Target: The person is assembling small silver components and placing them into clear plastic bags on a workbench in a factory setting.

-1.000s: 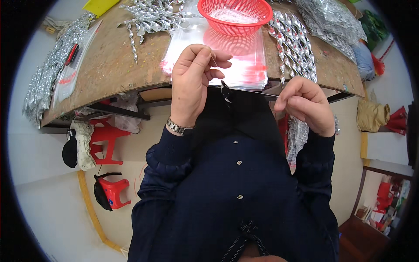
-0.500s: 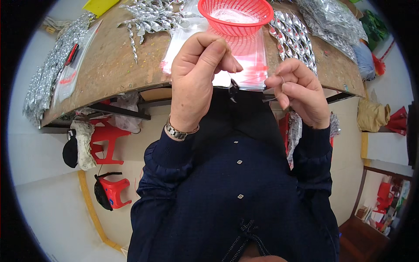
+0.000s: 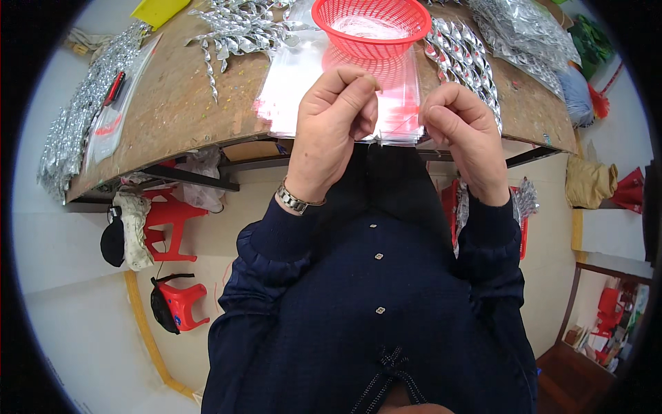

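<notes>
Red plastic basket (image 3: 372,47) appears to rest on the far end of the clear sleeves (image 3: 286,86), presumably keeping its pale strands (image 3: 369,26) within reach. Nearer the wearer than the basket, left hand (image 3: 329,127) and right hand (image 3: 470,138) are each pinched thumb to finger, likely for fine control (item held: too fine to confirm). Silver twists (image 3: 241,38) lie left of the basket, a similar bunch (image 3: 467,55) right; the basket obstructs reach beyond, and the left hand covers some sleeves.
</notes>
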{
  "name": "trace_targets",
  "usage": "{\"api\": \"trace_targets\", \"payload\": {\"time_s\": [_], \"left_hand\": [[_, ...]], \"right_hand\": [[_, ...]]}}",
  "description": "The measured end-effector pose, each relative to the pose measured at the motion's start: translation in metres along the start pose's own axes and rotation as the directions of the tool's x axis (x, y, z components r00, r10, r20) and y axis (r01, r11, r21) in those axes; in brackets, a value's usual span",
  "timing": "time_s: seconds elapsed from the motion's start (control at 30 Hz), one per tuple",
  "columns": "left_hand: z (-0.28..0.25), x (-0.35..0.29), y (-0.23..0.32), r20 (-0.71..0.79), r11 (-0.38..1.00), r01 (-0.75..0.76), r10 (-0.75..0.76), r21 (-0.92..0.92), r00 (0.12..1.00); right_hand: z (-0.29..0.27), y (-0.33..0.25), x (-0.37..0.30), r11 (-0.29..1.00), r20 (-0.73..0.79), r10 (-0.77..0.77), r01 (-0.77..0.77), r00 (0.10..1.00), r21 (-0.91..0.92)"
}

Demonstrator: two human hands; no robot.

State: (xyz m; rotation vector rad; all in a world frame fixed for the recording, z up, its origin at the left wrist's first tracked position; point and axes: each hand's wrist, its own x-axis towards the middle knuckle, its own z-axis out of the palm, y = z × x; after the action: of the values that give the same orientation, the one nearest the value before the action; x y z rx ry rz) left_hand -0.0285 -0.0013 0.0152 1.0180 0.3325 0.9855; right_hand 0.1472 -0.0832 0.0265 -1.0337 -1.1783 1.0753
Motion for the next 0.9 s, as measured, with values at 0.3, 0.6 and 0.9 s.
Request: {"api": "trace_targets", "payload": {"time_s": [0.3, 0.6, 0.9], "left_hand": [[0.003, 0.000, -0.010, 0.057, 0.993, 0.087, -0.083, -0.075, 0.995], [0.002, -0.001, -0.012, 0.091, 0.995, 0.074, -0.067, -0.064, 0.994], [0.004, -0.006, -0.015, 0.057, 0.996, 0.085, -0.085, 0.015, 0.995]], "right_hand": [[0.016, 0.006, 0.001, 0.997, -0.100, -0.028, 0.020, 0.995, -0.075], [0.027, 0.004, 0.000, 0.998, -0.158, 0.050, -0.054, 0.986, -0.023], [0.025, 0.009, 0.000, 0.993, -0.119, 0.044, -0.056, 0.992, -0.103]]}}
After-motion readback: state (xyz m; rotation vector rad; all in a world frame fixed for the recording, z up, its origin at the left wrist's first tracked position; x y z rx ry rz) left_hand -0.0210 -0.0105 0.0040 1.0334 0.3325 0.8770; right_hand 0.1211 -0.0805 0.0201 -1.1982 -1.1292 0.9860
